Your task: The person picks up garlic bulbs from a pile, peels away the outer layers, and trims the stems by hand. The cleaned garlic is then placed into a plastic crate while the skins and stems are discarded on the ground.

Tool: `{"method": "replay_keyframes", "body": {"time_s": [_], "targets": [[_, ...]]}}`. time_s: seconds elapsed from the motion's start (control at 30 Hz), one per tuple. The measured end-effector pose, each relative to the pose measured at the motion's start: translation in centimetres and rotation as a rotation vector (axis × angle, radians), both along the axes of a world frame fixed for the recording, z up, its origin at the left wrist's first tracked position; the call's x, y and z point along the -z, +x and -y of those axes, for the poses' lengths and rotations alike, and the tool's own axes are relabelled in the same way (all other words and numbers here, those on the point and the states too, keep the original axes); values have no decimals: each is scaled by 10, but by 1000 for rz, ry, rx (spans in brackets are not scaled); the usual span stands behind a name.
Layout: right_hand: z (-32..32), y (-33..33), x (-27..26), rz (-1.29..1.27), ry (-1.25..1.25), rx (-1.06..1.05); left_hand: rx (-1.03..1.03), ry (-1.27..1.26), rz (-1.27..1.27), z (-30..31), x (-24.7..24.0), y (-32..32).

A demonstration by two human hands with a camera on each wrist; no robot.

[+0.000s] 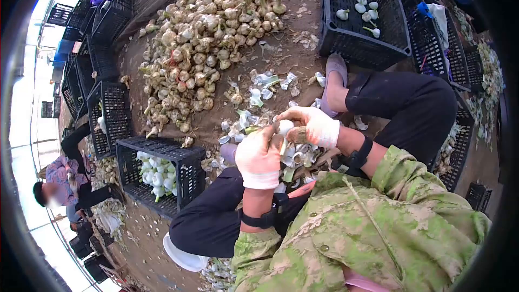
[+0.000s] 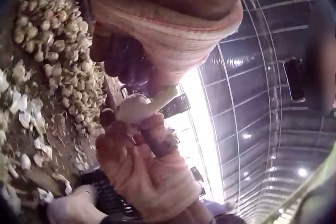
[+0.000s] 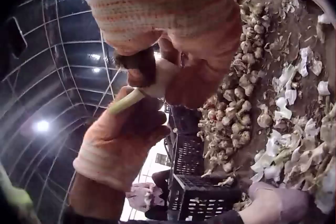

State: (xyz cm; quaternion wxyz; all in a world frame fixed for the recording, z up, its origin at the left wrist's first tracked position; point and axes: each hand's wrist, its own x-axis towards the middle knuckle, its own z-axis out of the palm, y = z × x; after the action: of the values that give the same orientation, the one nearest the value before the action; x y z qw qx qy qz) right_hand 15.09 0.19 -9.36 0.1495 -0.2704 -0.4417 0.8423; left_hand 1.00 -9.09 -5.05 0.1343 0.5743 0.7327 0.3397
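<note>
Both hands wear white-and-orange gloves with dark-stained fingers, and they meet over one white garlic bulb [image 1: 285, 127]. My right hand [image 1: 316, 126] grips the bulb between thumb and fingers. My left hand [image 1: 258, 157] holds the same bulb from the other side, its fingers by the stem. In the right wrist view the pale green stem [image 3: 126, 101] sticks out past the left hand's fingers. The left wrist view shows the smooth white bulb [image 2: 135, 109] between the two hands, partly covered by fingers. Peeled skins [image 1: 294, 157] lie on the ground below the hands.
A large heap of unpeeled garlic [image 1: 208, 32] lies ahead. One black crate [image 1: 162, 148] at left holds many white bulbs; another crate [image 1: 367, 46] at top right holds several. More crates [image 1: 111, 111] line the left side, where another person [image 1: 67, 178] sits.
</note>
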Motion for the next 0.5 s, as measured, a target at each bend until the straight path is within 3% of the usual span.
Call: {"method": "replay_keyframes", "body": {"time_s": [0.17,0.2,0.23,0.3,0.33,0.37,0.47,0.5], "targets": [[-1,7,11,103,216,-112,29,-74,-130,1,9,7],[-1,9,9,89,161,-110,-30,-74,62,3,13,7],[-2,11,6,87,161,-112,-123,-164,500,5,24,2],[-4,17,-4,-163,-119,-148,-289,-70,1236,9,34,-13],[-4,17,-5,-188,-77,-121,-388,39,1422,10,45,-20],[-5,18,-2,-187,-73,-118,-444,84,1502,8,38,-19],[-5,14,19,-389,-374,-1,-357,57,1555,9,45,-27],[-6,13,22,-391,-379,-1,-425,112,1686,8,46,-29]]}}
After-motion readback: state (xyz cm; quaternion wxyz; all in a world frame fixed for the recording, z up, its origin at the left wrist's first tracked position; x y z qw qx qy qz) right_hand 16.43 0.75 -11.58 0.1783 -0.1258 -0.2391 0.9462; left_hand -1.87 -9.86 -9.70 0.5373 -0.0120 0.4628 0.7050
